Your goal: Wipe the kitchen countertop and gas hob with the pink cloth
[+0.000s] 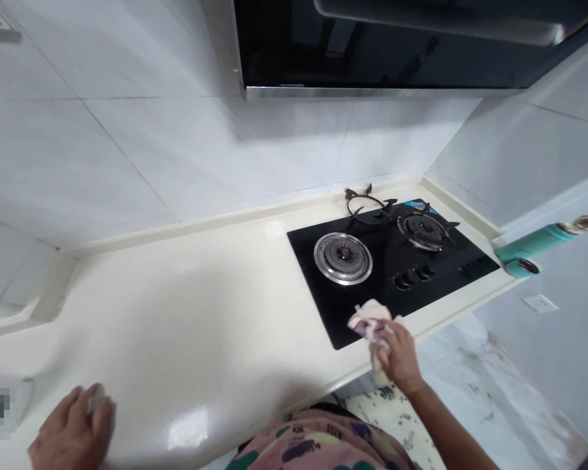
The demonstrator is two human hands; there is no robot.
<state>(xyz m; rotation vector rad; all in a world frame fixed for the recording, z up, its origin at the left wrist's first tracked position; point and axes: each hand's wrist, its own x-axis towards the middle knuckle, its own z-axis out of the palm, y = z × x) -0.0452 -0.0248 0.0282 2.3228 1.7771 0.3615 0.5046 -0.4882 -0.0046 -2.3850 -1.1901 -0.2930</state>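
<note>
My right hand [399, 352] grips a crumpled cloth [372, 316], white with purplish patches, over the front edge of the black gas cooktop [333, 326]. Part of the cloth hangs below the fingers. At the lower left, my left hand [73, 431] is over the pale countertop [215, 313] with its fingers curled; a small greyish-white bit shows between them, too unclear to name. The left burner [343, 256] has no pan support on it. Its black pan support [367, 212] lies tilted at the cooktop's back edge. The right burner [424, 228] has its support in place.
A green cylindrical bottle [534, 243] and a short green cup-like piece [521, 267] stand at the counter's right end. The dark range hood [372, 52] overhangs the cooktop. Control knobs [414, 276] sit at the cooktop's front. A partly blurred-out object [19, 401] lies far left.
</note>
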